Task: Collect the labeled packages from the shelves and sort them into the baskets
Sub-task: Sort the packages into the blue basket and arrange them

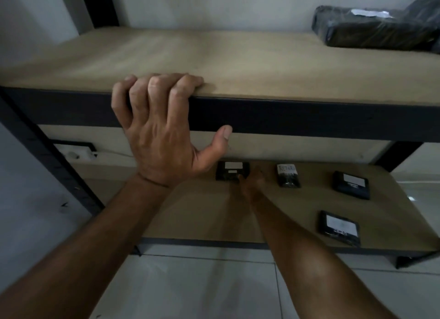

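My left hand (159,128) grips the front edge of the upper shelf (262,63), fingers curled over the board and thumb under the dark rail. My right hand (252,179) reaches onto the lower shelf (195,211) and touches the near right corner of a small black package with a white label (229,171); the hand is blurred, so its grip is unclear. More black labelled packages lie on the lower shelf: one marked RETUR (287,175), one further right (351,184), one nearer the front (339,227).
A large black wrapped parcel (371,28) lies at the back right of the upper shelf. A white power strip (73,153) sits behind the lower shelf at the left. Dark metal shelf posts (47,161) stand at the left; white floor tiles (202,283) lie below.
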A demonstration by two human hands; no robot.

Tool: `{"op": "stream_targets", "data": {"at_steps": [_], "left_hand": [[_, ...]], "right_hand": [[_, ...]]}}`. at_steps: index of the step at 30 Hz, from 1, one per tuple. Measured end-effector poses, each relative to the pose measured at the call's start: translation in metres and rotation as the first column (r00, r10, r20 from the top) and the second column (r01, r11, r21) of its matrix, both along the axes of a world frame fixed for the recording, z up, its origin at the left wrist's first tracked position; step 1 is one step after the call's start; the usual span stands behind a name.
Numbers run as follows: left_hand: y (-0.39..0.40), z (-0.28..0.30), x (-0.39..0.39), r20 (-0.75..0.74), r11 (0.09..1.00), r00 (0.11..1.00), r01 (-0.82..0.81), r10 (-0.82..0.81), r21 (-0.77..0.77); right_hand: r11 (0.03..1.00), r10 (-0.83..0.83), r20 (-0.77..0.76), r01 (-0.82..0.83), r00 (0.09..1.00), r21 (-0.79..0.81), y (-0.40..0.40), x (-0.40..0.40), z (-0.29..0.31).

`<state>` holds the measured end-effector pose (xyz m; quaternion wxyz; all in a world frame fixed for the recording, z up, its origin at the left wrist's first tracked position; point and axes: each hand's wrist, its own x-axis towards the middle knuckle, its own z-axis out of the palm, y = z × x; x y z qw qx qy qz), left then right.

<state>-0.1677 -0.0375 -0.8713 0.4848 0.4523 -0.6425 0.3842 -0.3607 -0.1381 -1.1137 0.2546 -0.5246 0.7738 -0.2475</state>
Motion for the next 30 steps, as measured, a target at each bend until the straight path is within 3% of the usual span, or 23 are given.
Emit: {"op": "stream_targets", "data": {"at_steps": [7, 12, 16, 20, 26, 30], "left_hand": [[0.005, 0.004, -0.002, 0.002, 0.999, 1.0, 0.006, -0.006, 0.033], [0.003, 0.002, 0.0, 0.011, 1.0, 1.0, -0.003, 0.003, 0.017], [0.002, 0.0, 0.0, 0.016, 1.0, 1.0, -0.005, 0.004, 0.015], [0.003, 0.001, 0.001, 0.012, 1.0, 1.0, -0.004, 0.004, 0.03], [0.012, 0.005, 0.004, 0.024, 0.992, 0.999, 0.027, -0.03, 0.121], [0.03, 0.018, 0.007, 0.057, 0.948, 0.995, 0.054, -0.076, 0.313]], "right_hand": [[0.995, -0.042, 0.153, 0.055, 0.987, -0.082, -0.003, -0.009, -0.009], [0.998, 0.021, 0.125, -0.014, 0.992, -0.059, -0.013, 0.011, -0.025], [0.994, 0.026, 0.255, 0.002, 0.967, -0.111, -0.009, 0.011, -0.026], [0.989, 0.104, 0.453, -0.045, 0.886, -0.139, 0.009, -0.003, -0.014], [0.984, 0.134, 0.662, -0.176, 0.738, -0.003, 0.093, -0.017, 0.058], [0.979, 0.149, 0.669, -0.204, 0.728, 0.004, 0.165, -0.024, 0.152]]}}
